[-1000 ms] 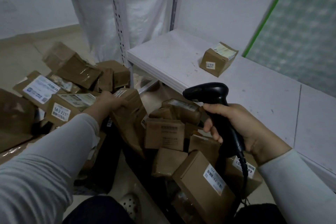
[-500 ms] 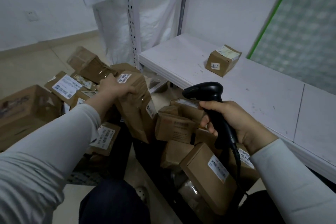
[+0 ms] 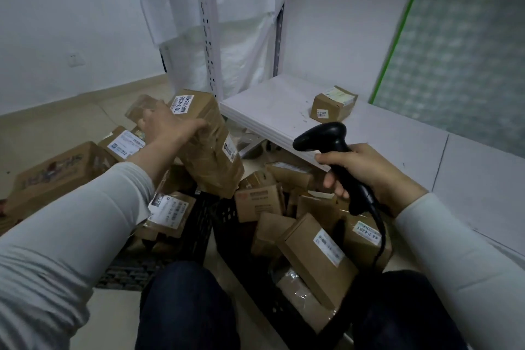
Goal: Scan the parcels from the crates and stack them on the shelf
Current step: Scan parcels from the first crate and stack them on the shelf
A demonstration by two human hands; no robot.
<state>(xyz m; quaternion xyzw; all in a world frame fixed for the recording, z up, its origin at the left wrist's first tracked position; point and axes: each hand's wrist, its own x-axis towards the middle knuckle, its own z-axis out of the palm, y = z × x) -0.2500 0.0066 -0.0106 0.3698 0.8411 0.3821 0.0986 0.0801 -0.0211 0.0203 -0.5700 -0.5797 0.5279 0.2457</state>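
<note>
My left hand [image 3: 167,126] grips a tall brown cardboard parcel [image 3: 211,150] by its upper end and holds it tilted above the crates; white labels show on its top and side. My right hand [image 3: 360,170] grips a black barcode scanner [image 3: 338,159] by the handle, its head pointing left toward the parcel, its cable hanging down. Two black crates [image 3: 224,216] below hold several brown parcels [image 3: 315,247]. One small brown parcel [image 3: 333,105] stands alone on the white shelf [image 3: 397,156].
More cardboard boxes [image 3: 56,173] lie piled on the floor at the left. A white perforated shelf upright [image 3: 208,37] rises behind the held parcel, with plastic sheeting around it. My knees in dark trousers [image 3: 187,307] fill the bottom of the view.
My left hand has lifted the tall parcel up out of the pile and toward the shelf upright. The scanner hand has stayed about where it was.
</note>
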